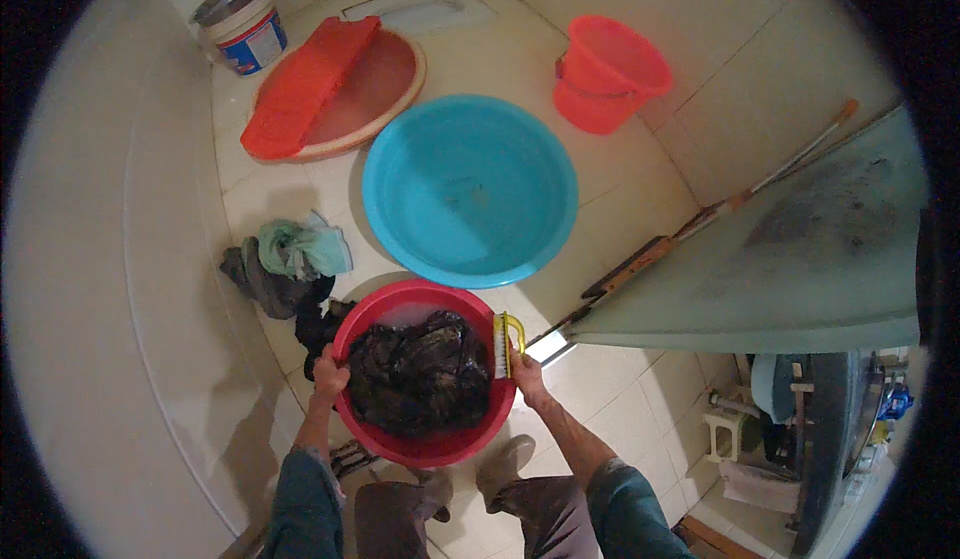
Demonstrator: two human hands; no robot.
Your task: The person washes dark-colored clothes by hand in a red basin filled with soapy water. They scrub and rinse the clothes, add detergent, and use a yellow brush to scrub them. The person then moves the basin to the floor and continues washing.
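Observation:
Both my hands are at a red plastic basin [480,439] in front of my feet. My left hand [330,375] grips its left rim, with the thumb over the edge. At the right rim is my right hand [528,379], which also holds a yellow-handled scrub brush [502,345] against the edge, white bristles facing inward. Dark wet cloth [420,371] fills most of the basin, with some cloudy water showing at its far side. Just beyond stands a larger blue plastic basin [472,184] with a little dark residue on its bottom.
Crumpled dark and green clothes [289,266] lie by the left wall. Farther off, a red washboard [311,93] rests across a round tub [397,101], near a white-and-blue pail [251,41]. A red bucket [607,75] stands far right. A greenish door [810,259] and a long-handled tool [795,150] occupy the right side.

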